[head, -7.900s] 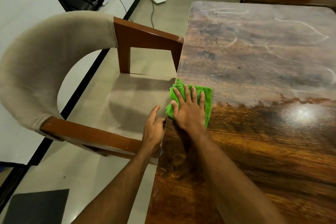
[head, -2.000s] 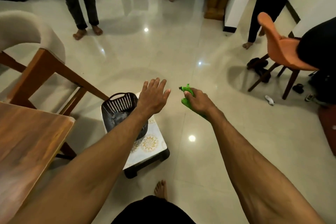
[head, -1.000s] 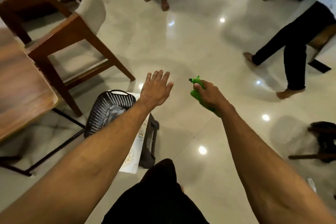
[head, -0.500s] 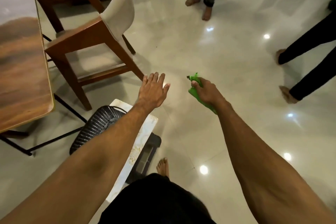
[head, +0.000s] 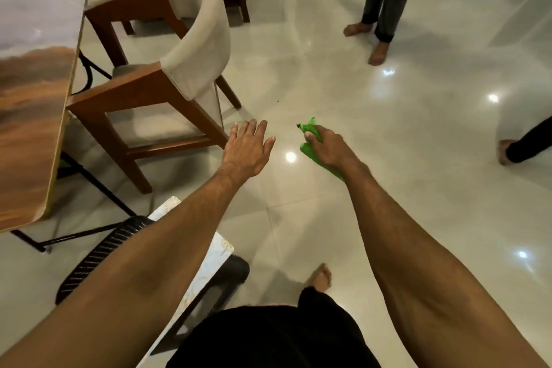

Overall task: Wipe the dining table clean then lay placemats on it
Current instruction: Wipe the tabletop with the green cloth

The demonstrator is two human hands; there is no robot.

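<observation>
Head view, item list; left hand [head: 249,148]: fingers straight, slightly spread, holding nothing, above the floor [head: 388,188]; right hand [head: 327,148]: fingers clamped on the bunched cloth [head: 310,128], held over the floor, well apart from the table [head: 33,116]; we can pick out no placemats. Risks, as we judge them: a loose end hangs below the fist, so the cloth may slip out; basket [head: 98,254] and stool [head: 209,254] beside our leg invite a trip; glossy tiles under bare feet, a skid; chair [head: 194,39] blocks the table edge. Writing: none legible.
</observation>
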